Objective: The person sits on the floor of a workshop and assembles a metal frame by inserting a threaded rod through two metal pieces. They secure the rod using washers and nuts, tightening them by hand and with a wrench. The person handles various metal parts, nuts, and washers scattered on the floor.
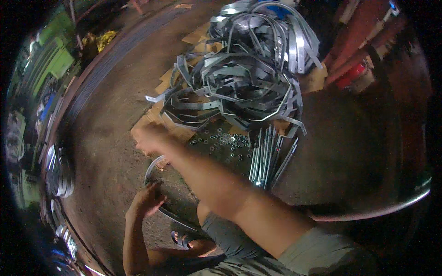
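Observation:
My left hand (148, 200) is closed at a thin curved metal strip (177, 220). The strip bends up past the fingers and its other end runs down toward my leg. My right arm reaches across the strip to the left. At its end my right hand (152, 139) is smeared by motion, above the edge of a flattened cardboard sheet (177, 131); its fingers cannot be read. Loose nuts and washers (228, 139) lie scattered to the right of that hand. Beside them rests a bundle of long metal rods (262, 158).
A tangled heap of bent metal brackets (244, 87) sits on cardboard ahead, with coiled metal bands (299, 41) behind it. Long dark rods (99, 69) line the floor at far left, near more coils (57, 172). A bright curved bar (373, 215) arcs at right. My sandalled foot (191, 241) is close below the strip.

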Available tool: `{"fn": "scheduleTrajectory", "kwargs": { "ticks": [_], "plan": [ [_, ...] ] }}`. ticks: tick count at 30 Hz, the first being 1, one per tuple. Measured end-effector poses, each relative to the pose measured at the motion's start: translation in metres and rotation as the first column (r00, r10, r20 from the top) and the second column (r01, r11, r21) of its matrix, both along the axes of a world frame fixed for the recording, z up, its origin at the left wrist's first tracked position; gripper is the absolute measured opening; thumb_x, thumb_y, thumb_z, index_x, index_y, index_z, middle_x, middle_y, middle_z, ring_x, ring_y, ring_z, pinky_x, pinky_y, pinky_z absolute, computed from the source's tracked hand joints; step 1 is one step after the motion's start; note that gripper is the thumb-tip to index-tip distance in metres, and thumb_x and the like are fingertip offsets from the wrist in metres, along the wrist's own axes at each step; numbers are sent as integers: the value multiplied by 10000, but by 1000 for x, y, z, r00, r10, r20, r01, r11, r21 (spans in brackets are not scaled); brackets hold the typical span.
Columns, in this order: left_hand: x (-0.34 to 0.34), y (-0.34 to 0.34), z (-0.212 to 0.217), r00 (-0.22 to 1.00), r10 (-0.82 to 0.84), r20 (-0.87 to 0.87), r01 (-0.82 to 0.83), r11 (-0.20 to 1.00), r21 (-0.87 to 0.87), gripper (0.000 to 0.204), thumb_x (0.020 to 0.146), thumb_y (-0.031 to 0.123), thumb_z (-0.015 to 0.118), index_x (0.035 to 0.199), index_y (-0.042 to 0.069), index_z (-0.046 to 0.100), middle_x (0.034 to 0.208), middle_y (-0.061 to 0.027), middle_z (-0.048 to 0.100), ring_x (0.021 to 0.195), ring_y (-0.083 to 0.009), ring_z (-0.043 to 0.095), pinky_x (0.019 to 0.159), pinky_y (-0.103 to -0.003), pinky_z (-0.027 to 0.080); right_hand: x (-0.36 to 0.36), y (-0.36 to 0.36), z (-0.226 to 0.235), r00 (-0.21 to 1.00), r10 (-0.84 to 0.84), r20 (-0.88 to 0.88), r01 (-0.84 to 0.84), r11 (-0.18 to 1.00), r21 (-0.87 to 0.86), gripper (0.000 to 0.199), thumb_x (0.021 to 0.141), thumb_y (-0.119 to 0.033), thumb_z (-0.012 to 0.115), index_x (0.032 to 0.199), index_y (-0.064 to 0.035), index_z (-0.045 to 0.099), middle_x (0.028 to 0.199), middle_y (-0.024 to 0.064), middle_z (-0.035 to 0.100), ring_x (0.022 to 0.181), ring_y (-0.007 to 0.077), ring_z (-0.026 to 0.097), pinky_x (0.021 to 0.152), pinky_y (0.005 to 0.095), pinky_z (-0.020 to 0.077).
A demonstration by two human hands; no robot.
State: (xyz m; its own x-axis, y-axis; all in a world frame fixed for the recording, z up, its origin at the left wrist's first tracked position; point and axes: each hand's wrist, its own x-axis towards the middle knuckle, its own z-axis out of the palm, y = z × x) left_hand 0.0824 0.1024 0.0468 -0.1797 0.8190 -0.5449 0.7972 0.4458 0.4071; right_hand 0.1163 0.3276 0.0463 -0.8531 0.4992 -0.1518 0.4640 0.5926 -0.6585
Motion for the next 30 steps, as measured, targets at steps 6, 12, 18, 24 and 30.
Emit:
{"fn": "scheduleTrajectory", "kwargs": {
  "ticks": [6, 12, 18, 24, 30],
  "plan": [
    [6, -87, 18, 884, 248, 397, -356, 906, 229, 512, 899, 281, 669, 1366, 111, 546, 1220, -183, 640, 1132, -391, 611, 965, -469, 484, 75, 127, -67, 864, -466, -193, 462, 884, -65, 485, 816, -281, 745, 1224, -34, 656, 1157, 221, 677, 1087, 355, 652, 931, 447, 502],
    [-7, -85, 15, 994, 103, 22, -105, 986, 133, 504, 914, 313, 645, 1361, 106, 540, 1231, -167, 611, 1082, -385, 619, 940, -478, 482, 203, 223, -130, 730, -617, 295, 335, 699, 632, 657, 767, -384, 798, 1292, -50, 588, 1221, 204, 624, 1181, 389, 580, 986, 492, 468],
    [-3, -93, 23, 997, 8, -82, 14, 967, 256, 530, 898, 318, 655, 1362, 98, 526, 1210, -164, 599, 1112, -356, 603, 935, -463, 467, 238, 286, -209, 886, -311, 343, 257, 947, 195, 697, 815, -439, 763, 1368, -68, 559, 1324, 196, 610, 1229, 403, 567, 1019, 467, 457],
    [17, -93, 29, 990, -36, -138, 66, 974, 219, 466, 890, 309, 655, 1283, 70, 576, 1127, -158, 629, 1061, -320, 640, 896, -458, 477, 257, 313, -211, 867, -274, 416, 41, 872, 488, 502, 915, -452, 648, 1116, 7, 677, 1070, 238, 676, 1014, 430, 635, 862, 496, 487],
    [26, -96, 7, 996, -27, -82, 44, 977, 210, 402, 877, 285, 661, 1218, 74, 627, 1112, -177, 651, 1004, -351, 673, 853, -483, 508, 270, 261, -168, 865, -187, 465, -54, 888, 456, 529, 896, -490, 661, 1011, 26, 659, 973, 246, 673, 966, 443, 635, 840, 500, 486]
  ]
}}
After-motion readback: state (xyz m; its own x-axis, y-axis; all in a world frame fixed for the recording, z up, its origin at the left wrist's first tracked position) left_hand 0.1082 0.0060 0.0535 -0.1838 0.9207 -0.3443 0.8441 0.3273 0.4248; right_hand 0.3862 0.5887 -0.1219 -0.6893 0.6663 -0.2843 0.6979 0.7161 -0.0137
